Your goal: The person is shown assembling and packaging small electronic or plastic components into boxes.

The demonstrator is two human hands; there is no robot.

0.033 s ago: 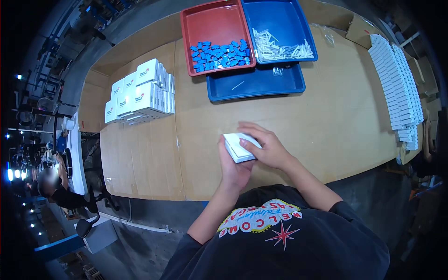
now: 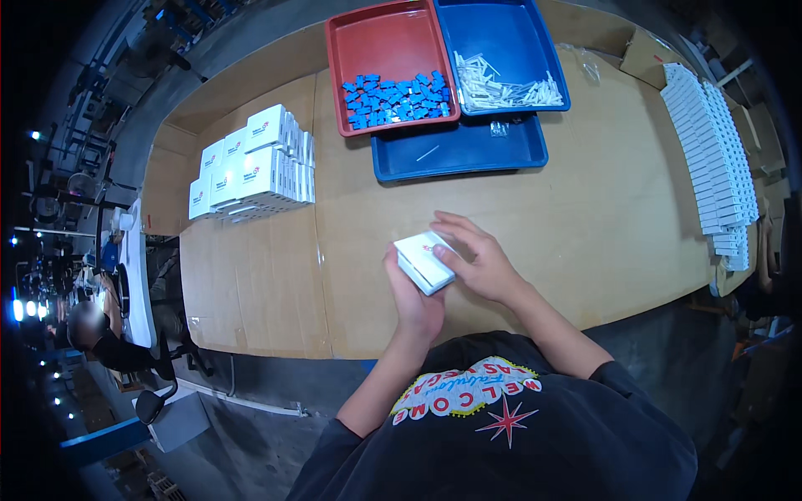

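Left hand (image 2: pixel 413 301) grips small white box (image 2: pixel 423 260) from below, right hand (image 2: pixel 476 260) pressed on its top – box held just above near edge of worktop (image 2: pixel 585 225). Further out – stack of white boxes (image 2: pixel 251 167), red tray (image 2: pixel 388 50) of blue parts

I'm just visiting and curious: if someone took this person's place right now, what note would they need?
Left hand: holds the small white box from below.
Right hand: rests on top of that box, fingers on its lid.
Done: a stack of white boxes sits at the table's far left.
Nearby: red tray of blue pieces, blue tray of white pieces, row of flat white boxes on the right.
Left: the box in hand is not yet set down.
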